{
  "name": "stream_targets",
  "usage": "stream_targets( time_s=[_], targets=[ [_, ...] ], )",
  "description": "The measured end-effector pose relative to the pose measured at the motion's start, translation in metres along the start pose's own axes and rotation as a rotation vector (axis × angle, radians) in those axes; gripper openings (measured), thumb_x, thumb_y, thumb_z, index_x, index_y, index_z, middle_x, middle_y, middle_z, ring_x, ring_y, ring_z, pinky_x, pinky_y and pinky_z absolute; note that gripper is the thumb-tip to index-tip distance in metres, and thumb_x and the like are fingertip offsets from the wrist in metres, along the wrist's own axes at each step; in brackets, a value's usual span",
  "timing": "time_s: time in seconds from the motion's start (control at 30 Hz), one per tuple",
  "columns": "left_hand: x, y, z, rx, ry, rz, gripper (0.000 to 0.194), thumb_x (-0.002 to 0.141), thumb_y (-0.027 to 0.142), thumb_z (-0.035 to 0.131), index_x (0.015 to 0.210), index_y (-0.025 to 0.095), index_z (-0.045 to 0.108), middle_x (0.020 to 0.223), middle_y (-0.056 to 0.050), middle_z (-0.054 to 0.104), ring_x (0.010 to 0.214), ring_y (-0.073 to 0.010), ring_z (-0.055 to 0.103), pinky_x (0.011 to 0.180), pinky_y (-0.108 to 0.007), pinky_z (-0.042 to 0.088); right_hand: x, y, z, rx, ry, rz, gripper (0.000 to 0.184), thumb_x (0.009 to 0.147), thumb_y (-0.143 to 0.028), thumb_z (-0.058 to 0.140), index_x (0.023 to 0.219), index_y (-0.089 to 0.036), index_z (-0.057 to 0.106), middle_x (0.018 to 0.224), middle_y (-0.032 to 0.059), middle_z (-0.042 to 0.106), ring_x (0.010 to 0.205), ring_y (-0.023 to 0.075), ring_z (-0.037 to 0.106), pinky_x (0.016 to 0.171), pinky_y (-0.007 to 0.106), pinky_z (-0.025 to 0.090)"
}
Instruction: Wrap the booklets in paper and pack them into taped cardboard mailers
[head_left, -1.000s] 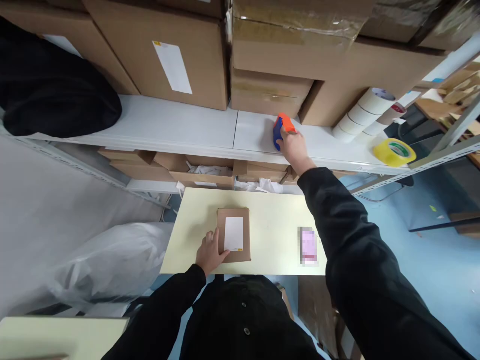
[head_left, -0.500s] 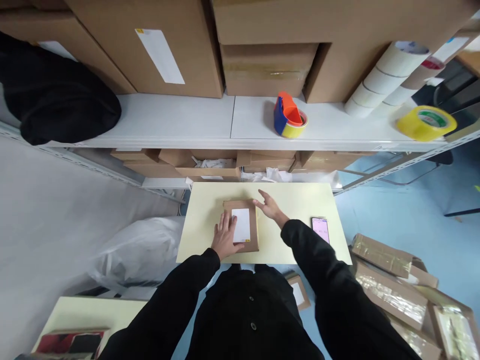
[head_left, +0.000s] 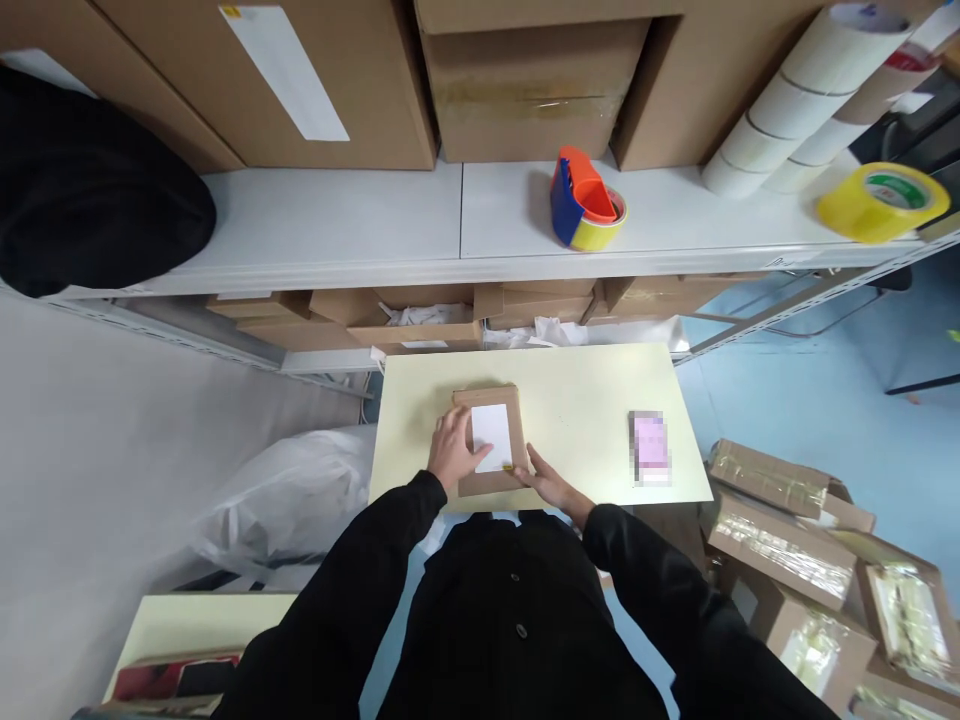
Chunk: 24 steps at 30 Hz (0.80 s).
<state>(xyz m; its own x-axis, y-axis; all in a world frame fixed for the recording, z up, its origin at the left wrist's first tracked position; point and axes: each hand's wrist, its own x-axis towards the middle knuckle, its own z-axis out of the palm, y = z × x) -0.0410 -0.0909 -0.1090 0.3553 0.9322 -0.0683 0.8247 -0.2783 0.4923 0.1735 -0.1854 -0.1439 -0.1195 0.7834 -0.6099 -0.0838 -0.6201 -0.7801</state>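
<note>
A flat brown cardboard box (head_left: 491,395) with a white label (head_left: 491,430) on its top face lies on the pale yellow table (head_left: 577,400). My left hand (head_left: 451,447) rests on the box's left side. Its thumb reaches onto the label, apart from the other fingers, which are slightly bent near the label's upper left corner. At the near right corner of the box, my right hand (head_left: 551,482) touches the edge with extended fingers, its thumb raised apart. The undersides of both hands are hidden.
A phone (head_left: 650,445) lies on the table's right side. On the shelf ahead sit an orange-blue tape dispenser (head_left: 585,200), a yellow tape roll (head_left: 883,203) and stacked white rolls (head_left: 795,110). Taped cartons (head_left: 780,545) are piled at right; clear plastic (head_left: 292,495) lies left.
My right hand has come down from beyond the box's far right corner to its near right corner. My left hand has drawn its fingers in, toward the box's left edge. The camera view has shifted.
</note>
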Motion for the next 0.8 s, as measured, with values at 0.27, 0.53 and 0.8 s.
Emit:
stream_targets(
  time_s=[0.27,0.53,0.8],
  targets=[
    [0.114,-0.024,-0.030,-0.069,-0.321,-0.065,0.094,0.070,0.060,0.064,0.142,0.006,0.036,0.149,-0.021,0.037,0.138,-0.0324,0.036,0.111,-0.036,0.031,-0.045,0.029,0.036,0.257,0.163,0.265,0.113,0.061,-0.060,0.077,0.151,-0.027,0.018,0.156,0.0163,0.023,0.137,0.0320,0.036,0.108,0.049,0.034],
    [0.133,-0.027,-0.014,0.072,-0.730,0.065,0.060,0.070,0.069,0.056,0.096,0.018,0.073,0.096,-0.010,0.074,0.097,-0.0295,0.066,0.079,-0.029,0.046,-0.026,0.036,0.078,0.508,0.388,0.146,0.054,0.069,-0.055,0.071,0.115,-0.032,0.053,0.136,0.0059,0.051,0.129,0.0265,0.045,0.100,0.048,0.042],
    [0.106,-0.046,-0.003,-0.287,-0.723,0.072,0.085,0.062,0.049,0.073,0.135,0.013,0.049,0.131,-0.015,0.059,0.120,-0.0308,0.055,0.095,-0.033,0.043,-0.022,0.029,0.061,0.509,0.561,0.001,0.042,0.081,-0.049,0.058,0.119,-0.034,0.049,0.132,0.0049,0.056,0.120,0.0265,0.051,0.086,0.044,0.052]
  ],
)
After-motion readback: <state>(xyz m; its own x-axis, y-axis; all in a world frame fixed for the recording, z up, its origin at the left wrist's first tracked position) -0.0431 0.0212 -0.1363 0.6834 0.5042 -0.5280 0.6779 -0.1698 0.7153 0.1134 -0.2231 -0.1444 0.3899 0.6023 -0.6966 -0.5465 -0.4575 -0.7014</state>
